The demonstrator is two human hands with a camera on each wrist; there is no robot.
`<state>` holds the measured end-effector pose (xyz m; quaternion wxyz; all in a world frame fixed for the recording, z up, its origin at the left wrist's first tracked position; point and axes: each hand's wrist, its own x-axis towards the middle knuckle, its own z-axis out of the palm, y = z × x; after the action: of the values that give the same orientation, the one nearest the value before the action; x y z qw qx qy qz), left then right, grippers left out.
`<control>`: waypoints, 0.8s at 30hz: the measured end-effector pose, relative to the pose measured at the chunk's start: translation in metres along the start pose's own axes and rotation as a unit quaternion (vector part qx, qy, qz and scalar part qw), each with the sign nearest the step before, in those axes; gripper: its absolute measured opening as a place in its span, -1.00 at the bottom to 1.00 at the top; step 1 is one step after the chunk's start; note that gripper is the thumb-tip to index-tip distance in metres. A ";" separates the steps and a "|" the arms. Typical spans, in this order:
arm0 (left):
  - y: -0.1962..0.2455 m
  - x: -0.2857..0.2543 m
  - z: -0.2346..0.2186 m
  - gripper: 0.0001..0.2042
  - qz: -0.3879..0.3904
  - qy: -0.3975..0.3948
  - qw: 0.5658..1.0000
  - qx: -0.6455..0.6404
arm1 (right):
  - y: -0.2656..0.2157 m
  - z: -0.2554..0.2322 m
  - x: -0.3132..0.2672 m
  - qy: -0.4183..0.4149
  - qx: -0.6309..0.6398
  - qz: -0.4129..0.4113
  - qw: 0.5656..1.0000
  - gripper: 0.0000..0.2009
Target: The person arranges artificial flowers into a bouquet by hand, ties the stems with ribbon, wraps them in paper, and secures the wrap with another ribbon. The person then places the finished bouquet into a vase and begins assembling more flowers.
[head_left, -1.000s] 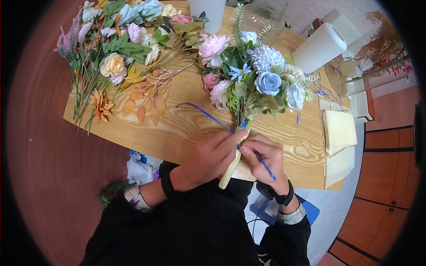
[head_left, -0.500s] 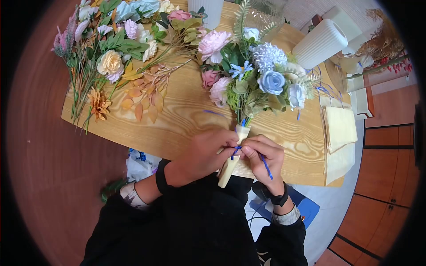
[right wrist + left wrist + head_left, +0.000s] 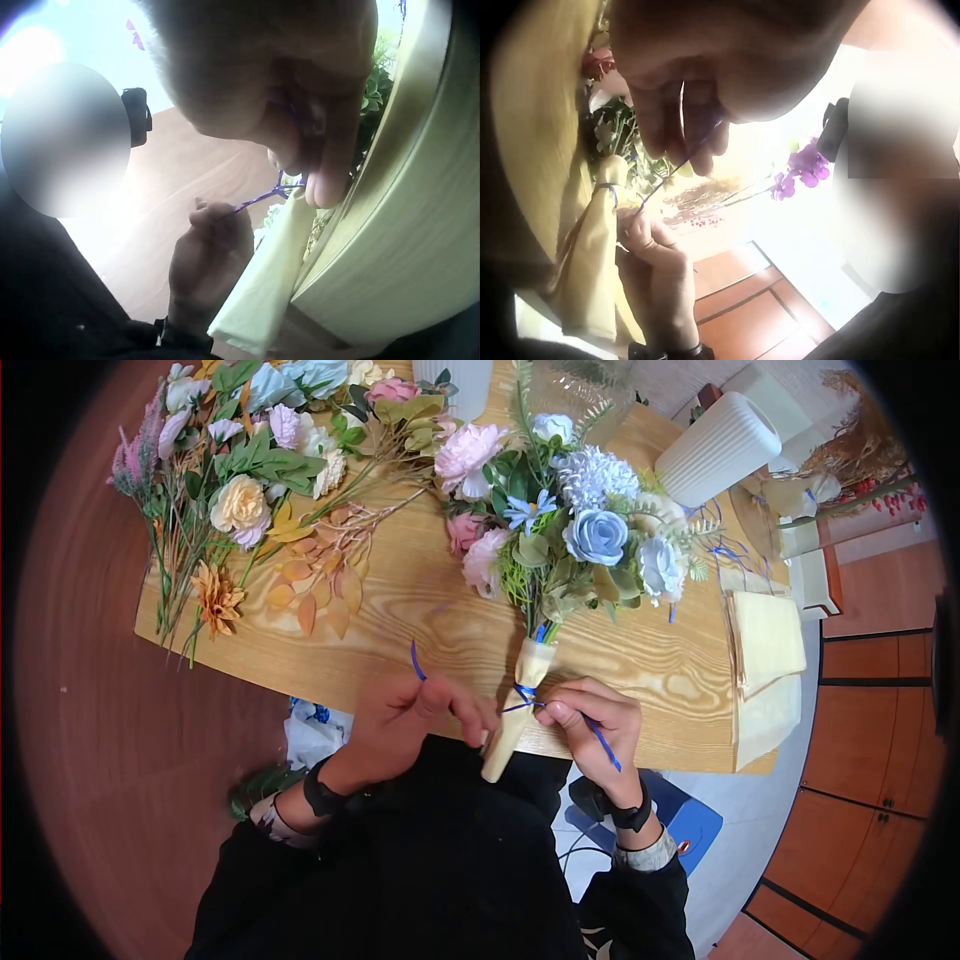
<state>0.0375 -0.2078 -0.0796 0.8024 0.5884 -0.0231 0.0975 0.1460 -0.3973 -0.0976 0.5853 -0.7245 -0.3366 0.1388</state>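
Observation:
A bouquet of artificial flowers (image 3: 575, 525) lies at the table edge, its stems bundled in a cream wrapper (image 3: 508, 735). A thin blue ribbon (image 3: 526, 693) circles the wrapper and crosses itself on the front. My left hand (image 3: 410, 722), left of the wrapper, holds one end of the ribbon, and its tail sticks up past the thumb. In the left wrist view that ribbon stretches taut between both hands. Close at the crossing, my right hand (image 3: 598, 722) pinches the other end between thumb and forefinger, with its tail hanging down over the palm.
Loose flower stems (image 3: 240, 505) spread over the table's left side. At the back stand a white ribbed vase (image 3: 720, 450), another white vase (image 3: 455, 385) and a glass vase (image 3: 580, 400). Folded cream sheets (image 3: 765, 650) and blue ribbons (image 3: 735, 550) lie at right.
My left hand has moved from the wrapper out to the left, drawing the ribbon end with it. The ribbon now crosses tightly round the wrapper. My right hand stays near the crossing.

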 end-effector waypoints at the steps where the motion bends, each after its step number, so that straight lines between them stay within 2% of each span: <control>1: -0.002 -0.003 -0.004 -0.62 -0.028 0.009 1.000 0.009 | 0.000 0.000 -0.001 0.005 -0.002 0.002 1.000 -0.95; 3: -0.007 -0.006 -0.012 -0.55 -0.055 0.020 0.998 0.018 | 0.000 0.000 -0.003 0.009 -0.005 0.004 1.000 -0.94; 5: -0.012 -0.001 -0.021 -0.58 -0.097 0.101 0.990 -0.007 | 0.004 -0.001 -0.009 0.033 -0.002 0.053 0.998 -0.90; 6: -0.017 -0.001 -0.024 -0.58 -0.097 0.103 0.990 -0.008 | 0.006 0.001 -0.013 0.032 -0.002 0.053 0.998 -0.90; 8: -0.024 0.000 -0.027 -0.59 -0.143 0.135 0.980 -0.027 | 0.009 0.008 -0.018 0.063 0.075 0.084 0.992 -0.88; 9: -0.021 0.004 -0.024 -0.59 -0.144 0.135 0.980 -0.029 | 0.007 0.009 -0.017 0.064 0.074 0.086 0.992 -0.88; 11: -0.012 0.012 -0.015 -0.62 -0.145 0.186 0.962 -0.139 | 0.002 0.011 -0.015 0.127 0.272 0.163 0.940 -0.86; 12: -0.014 0.013 -0.015 -0.62 -0.146 0.186 0.961 -0.141 | 0.002 0.010 -0.015 0.098 0.294 0.147 0.939 -0.80; 13: -0.018 0.015 -0.016 -0.64 -0.140 0.123 0.963 -0.196 | 0.000 0.009 -0.015 0.097 0.293 0.147 0.940 -0.80; 14: -0.020 0.016 -0.017 -0.66 -0.133 0.059 0.957 -0.249 | -0.004 0.007 -0.016 0.078 0.388 0.176 0.902 -0.78; 15: -0.022 0.019 -0.017 -0.66 -0.133 0.060 0.957 -0.250 | -0.006 0.005 -0.016 0.059 0.477 0.203 0.853 -0.75; 17: -0.026 0.025 -0.016 -0.70 -0.151 0.024 0.920 -0.361 | 0.001 0.003 -0.019 0.042 0.455 0.205 0.866 -0.74; 19: -0.031 0.031 -0.016 -0.70 -0.153 0.028 0.917 -0.367 | 0.007 0.000 -0.018 0.015 0.558 0.233 0.797 -0.76; 20: -0.033 0.034 -0.016 -0.69 -0.153 0.031 0.915 -0.373 | 0.004 0.000 -0.015 0.013 0.516 0.264 0.815 -0.80; 21: -0.033 0.035 -0.016 -0.69 -0.154 0.031 0.914 -0.375 | 0.003 0.004 -0.013 0.003 0.459 0.250 0.853 -0.83; 22: -0.032 0.036 -0.017 -0.67 -0.160 0.035 0.960 -0.227 | 0.003 0.007 -0.011 0.011 0.423 0.234 0.875 -0.82; 23: -0.029 0.037 -0.016 -0.65 -0.162 0.038 0.983 -0.072 | 0.003 0.010 -0.010 0.020 0.388 0.218 0.895 -0.81; 24: -0.023 0.038 -0.014 -0.65 -0.164 0.037 0.983 -0.073 | 0.003 0.008 -0.009 0.023 0.388 0.219 0.895 -0.81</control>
<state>0.0777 -0.1965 -0.0994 0.8485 0.5201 0.0964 -0.0158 0.1354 -0.3971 -0.1045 0.7824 -0.4978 -0.0758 0.3665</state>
